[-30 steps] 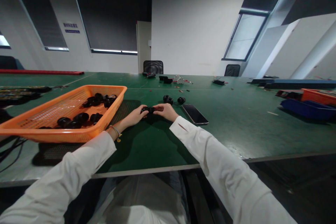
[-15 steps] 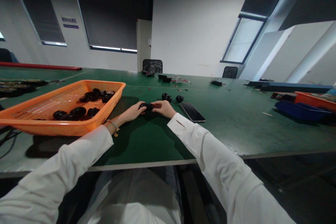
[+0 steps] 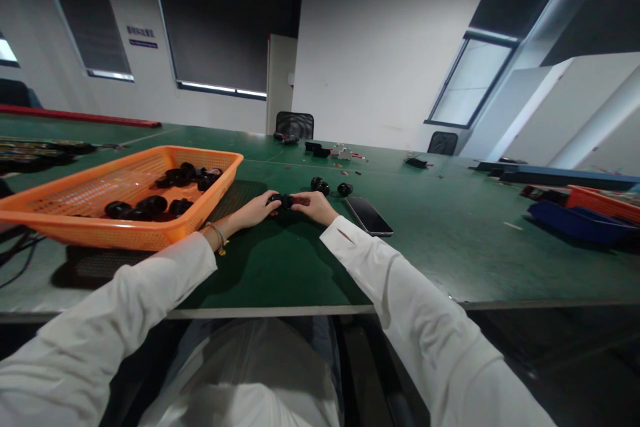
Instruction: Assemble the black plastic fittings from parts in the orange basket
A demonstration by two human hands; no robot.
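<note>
Between my two hands, just above the green table (image 3: 300,267), is a small black round part (image 3: 286,201); its exact kind is too small to tell. My left hand (image 3: 257,209) is closed on its left end, fingers and thumb pinching it. At its right end my right hand (image 3: 317,205) grips with fingers and thumb together. Whether it is one piece or two joined pieces I cannot tell. Similar black round parts (image 3: 320,185) lie just beyond my right hand, with another black part (image 3: 345,189) beside them.
On the left stands an orange mesh basket (image 3: 125,230) holding several black parts (image 3: 151,205). A phone (image 3: 369,216) lies right of my right hand. Farther back are black and white pieces (image 3: 344,152). A blue bin (image 3: 580,219) and an orange bin (image 3: 603,203) are at far right.
The camera view has shifted slightly, so the scene sits a little to the right. Both hands keep their grip on the black part, with hardly any visible movement.
</note>
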